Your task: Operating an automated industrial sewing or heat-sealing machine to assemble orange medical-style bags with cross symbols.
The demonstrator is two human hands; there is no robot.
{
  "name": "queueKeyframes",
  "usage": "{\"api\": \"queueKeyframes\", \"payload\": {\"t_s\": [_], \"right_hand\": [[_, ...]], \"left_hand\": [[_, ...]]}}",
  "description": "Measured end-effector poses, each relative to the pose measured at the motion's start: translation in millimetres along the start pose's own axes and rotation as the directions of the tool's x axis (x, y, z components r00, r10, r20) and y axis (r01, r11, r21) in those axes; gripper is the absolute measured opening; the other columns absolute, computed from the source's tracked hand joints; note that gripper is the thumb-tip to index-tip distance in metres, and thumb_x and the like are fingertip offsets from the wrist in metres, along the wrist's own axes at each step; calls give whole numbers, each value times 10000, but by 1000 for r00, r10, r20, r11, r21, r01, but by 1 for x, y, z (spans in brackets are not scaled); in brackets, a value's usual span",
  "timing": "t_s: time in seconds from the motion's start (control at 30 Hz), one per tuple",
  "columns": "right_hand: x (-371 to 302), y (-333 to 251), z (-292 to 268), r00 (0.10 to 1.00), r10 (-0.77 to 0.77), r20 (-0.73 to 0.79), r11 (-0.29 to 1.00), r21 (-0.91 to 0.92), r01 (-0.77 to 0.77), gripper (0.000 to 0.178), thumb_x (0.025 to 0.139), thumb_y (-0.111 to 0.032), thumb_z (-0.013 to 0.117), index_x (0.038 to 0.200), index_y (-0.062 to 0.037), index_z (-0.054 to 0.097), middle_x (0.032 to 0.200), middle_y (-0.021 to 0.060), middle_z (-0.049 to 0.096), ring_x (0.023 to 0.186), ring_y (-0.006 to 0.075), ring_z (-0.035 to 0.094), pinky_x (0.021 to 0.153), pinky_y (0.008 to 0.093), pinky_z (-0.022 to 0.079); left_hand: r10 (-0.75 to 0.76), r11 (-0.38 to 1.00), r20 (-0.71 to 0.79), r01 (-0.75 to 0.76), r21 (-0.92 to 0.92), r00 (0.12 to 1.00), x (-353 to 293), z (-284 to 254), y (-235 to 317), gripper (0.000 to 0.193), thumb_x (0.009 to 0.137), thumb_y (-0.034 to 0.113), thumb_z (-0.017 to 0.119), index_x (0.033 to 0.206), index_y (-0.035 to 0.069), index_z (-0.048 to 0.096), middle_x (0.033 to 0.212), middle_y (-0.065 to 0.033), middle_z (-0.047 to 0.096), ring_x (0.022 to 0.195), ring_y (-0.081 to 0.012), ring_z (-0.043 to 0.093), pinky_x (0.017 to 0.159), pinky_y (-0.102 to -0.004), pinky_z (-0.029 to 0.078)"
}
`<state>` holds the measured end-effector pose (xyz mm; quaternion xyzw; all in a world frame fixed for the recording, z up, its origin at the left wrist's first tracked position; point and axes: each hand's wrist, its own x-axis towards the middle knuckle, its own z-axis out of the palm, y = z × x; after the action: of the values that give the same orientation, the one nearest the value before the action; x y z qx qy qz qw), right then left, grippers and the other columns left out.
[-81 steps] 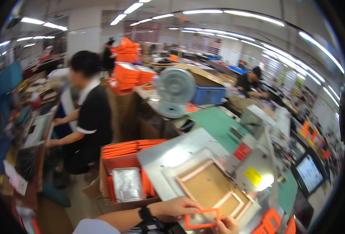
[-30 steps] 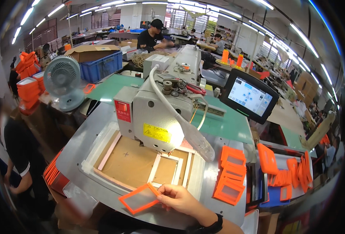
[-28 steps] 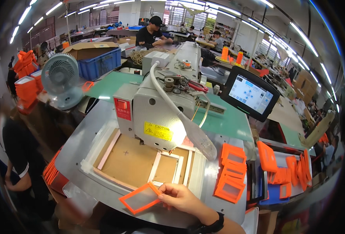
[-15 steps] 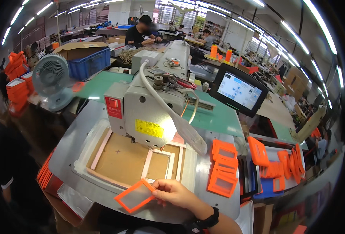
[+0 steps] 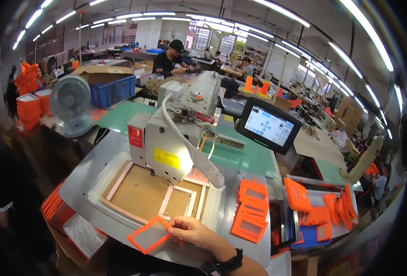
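Matt-looking orange frame (image 5: 157, 244) and smooth, shiny metal tabletop (image 5: 83, 180).

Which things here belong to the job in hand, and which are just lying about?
Apparently part of the job:
orange frame, held in the right hand
grey machine
brown board with pale strips
overlapping orange pieces beside the machine
lit screen

Seemingly just lying about:
fan
blue crate

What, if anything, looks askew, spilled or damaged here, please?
No spill or clear damage shows. The orange frames on the metal plate, right of the sewing machine, look untidy, overlapping unevenly. The held frame in the right hand looks intact.
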<state>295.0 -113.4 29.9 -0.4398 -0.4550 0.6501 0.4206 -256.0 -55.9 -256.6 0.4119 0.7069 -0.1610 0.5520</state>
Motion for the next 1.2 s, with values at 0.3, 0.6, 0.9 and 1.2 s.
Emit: {"api": "queueKeyframes", "payload": {"t_s": [0.3,0.6,0.9,1.2], "right_hand": [[-2,-2,6,999,-25,-36,999,-26,24,174,990,-225,610,995,-50,602,768,-30,575,676,53,541,619,206,444],[-25,-18,-6,997,-24,-76,999,-23,22,161,971,-157,623,1021,-8,658,780,-4,620,652,64,567,552,215,457],[-84,-82,-26,891,-38,-452,953,-286,-104,199,945,-108,619,1086,18,679,767,-9,617,621,54,548,529,218,452],[-19,-63,-69,858,-24,-512,931,-323,-167,245,937,-160,639,1125,-3,641,788,-9,618,626,43,532,553,209,426]], "left_hand": [[116,983,99,-129,132,988,-74,-28,47,443,964,375,613,1285,72,581,1027,-117,708,938,-276,685,713,-423,545],[868,-138,493,-925,354,59,-436,-75,240,262,908,94,597,1140,-22,634,1077,-209,656,940,-362,640,819,-374,503],[562,-416,823,-830,370,85,-368,-72,400,388,959,222,593,1291,22,579,1192,-193,631,1068,-355,614,922,-388,500],[522,-710,847,-600,369,-97,-234,16,452,610,939,336,578,1416,-6,411,1530,-172,339,1376,-327,395,1075,-545,375]]}}
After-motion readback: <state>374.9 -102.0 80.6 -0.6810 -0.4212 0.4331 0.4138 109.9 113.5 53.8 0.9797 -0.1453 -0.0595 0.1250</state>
